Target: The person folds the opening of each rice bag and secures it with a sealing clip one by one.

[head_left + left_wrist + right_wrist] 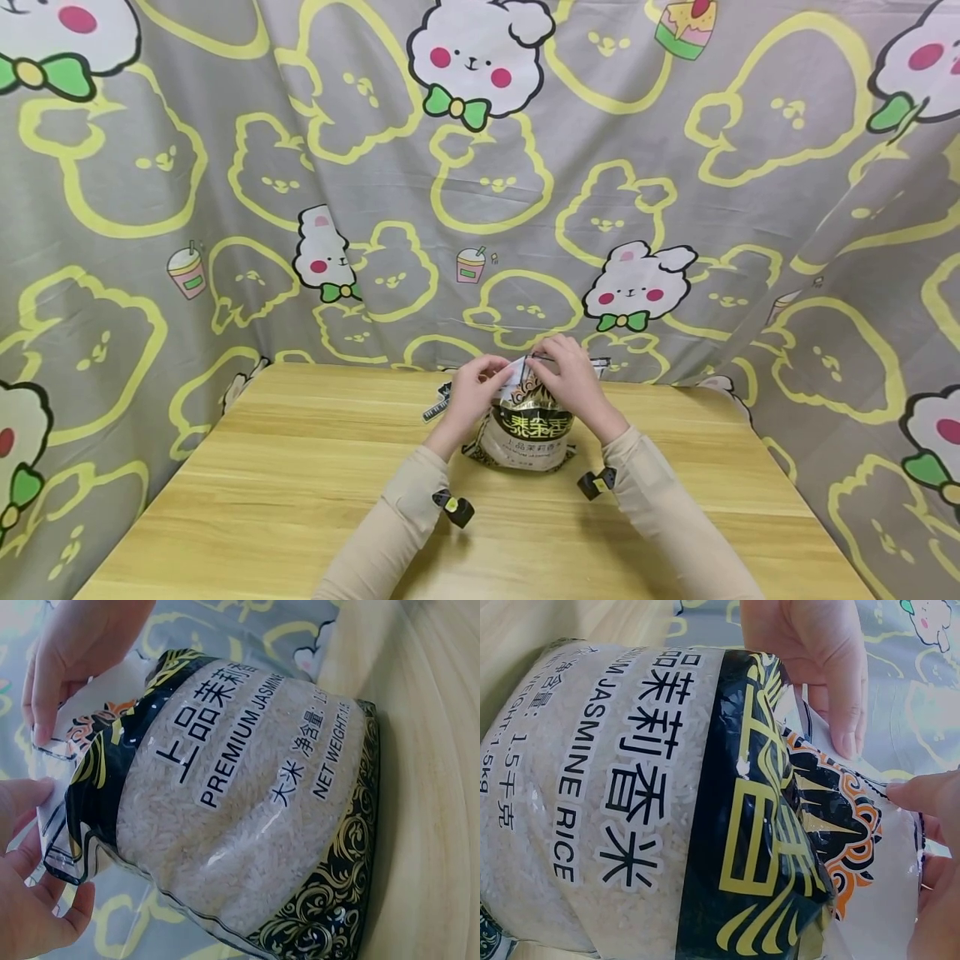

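Note:
A bag of jasmine rice (525, 442) stands upright on the wooden table, its clear front full of white grains between black-and-gold bands. At its white upper edge, my left hand (474, 396) pinches the left part between thumb and fingers, and my right hand (573, 379) pinches the top nearby. The left wrist view has the left hand (34, 900) with its fingers behind the film and its thumb in front. In the right wrist view the thumb of the right hand (937, 847) presses on the top edge above an orange-and-black print. Whether the bag's mouth is parted I cannot tell.
Behind the bag to the left lies a small dark item (435, 408) with black-and-white stripes, partly hidden by the left hand. A grey curtain (480, 192) printed with rabbits hangs around the back and sides of the table (300, 500).

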A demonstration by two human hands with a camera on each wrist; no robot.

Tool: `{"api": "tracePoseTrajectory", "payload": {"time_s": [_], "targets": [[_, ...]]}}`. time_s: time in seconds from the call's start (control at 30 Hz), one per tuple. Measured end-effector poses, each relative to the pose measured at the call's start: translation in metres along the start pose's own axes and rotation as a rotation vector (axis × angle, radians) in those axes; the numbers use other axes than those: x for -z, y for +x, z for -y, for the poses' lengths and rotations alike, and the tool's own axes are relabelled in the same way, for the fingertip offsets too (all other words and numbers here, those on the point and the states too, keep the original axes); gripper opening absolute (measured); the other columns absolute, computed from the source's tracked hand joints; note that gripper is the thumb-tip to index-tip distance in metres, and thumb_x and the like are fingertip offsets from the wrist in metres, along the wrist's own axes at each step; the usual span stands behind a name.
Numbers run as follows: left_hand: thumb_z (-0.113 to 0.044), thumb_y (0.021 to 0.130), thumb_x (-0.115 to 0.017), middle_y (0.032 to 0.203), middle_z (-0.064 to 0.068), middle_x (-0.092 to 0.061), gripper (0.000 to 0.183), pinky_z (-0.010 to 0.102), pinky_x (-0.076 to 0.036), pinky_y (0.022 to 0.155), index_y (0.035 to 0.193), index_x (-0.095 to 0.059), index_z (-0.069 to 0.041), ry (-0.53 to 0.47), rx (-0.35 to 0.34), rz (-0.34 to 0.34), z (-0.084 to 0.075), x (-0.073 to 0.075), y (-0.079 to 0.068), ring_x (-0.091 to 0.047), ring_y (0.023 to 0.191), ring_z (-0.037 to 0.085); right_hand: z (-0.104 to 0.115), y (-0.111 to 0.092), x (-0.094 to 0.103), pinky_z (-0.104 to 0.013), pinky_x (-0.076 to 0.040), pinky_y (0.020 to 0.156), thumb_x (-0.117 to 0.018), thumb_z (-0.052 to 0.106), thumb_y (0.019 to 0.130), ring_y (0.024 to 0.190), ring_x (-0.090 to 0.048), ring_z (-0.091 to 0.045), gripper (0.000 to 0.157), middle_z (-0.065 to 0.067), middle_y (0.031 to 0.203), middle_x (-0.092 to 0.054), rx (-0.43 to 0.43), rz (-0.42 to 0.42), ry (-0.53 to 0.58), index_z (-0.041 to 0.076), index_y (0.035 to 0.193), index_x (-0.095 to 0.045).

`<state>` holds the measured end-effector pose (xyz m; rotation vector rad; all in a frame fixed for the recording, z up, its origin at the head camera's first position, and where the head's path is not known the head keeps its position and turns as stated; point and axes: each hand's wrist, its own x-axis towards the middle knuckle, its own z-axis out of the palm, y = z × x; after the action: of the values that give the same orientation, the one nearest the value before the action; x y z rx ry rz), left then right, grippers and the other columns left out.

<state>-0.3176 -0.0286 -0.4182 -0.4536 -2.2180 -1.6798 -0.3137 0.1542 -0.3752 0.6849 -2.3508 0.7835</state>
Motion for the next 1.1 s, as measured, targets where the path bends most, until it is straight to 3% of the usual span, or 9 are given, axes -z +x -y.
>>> {"api": "tracePoseTrajectory", "payload": {"time_s": [0.77, 1.1], "targets": [[-0.021, 0.087, -0.072, 0.087, 0.011, -0.071, 0.016, 0.018, -0.051, 0.064, 0.096, -0.073, -0.007, -0.045, 0.010, -0.022, 0.014, 0.011, -0.008, -0.058, 0.071, 0.007, 0.000, -0.001, 0.000, -0.048, -0.043, 0.087, -0.070, 0.020, 0.089, 0.094, -0.057, -0.029, 0.012, -0.010, 0.097, -0.066, 0.007, -0.008, 0.005, 0.009, 0.091, -0.067], [-0.021, 0.088, -0.071, 0.088, 0.010, -0.071, 0.016, 0.018, -0.051, 0.069, 0.096, -0.072, -0.007, -0.020, -0.003, -0.019, 0.023, 0.013, -0.011, -0.058, 0.074, 0.006, 0.001, -0.001, 0.001, -0.047, -0.044, 0.086, -0.070, 0.020, 0.089, 0.093, -0.057, -0.029, 0.012, -0.010, 0.097, -0.066, 0.014, -0.008, 0.001, 0.009, 0.091, -0.067]]}}
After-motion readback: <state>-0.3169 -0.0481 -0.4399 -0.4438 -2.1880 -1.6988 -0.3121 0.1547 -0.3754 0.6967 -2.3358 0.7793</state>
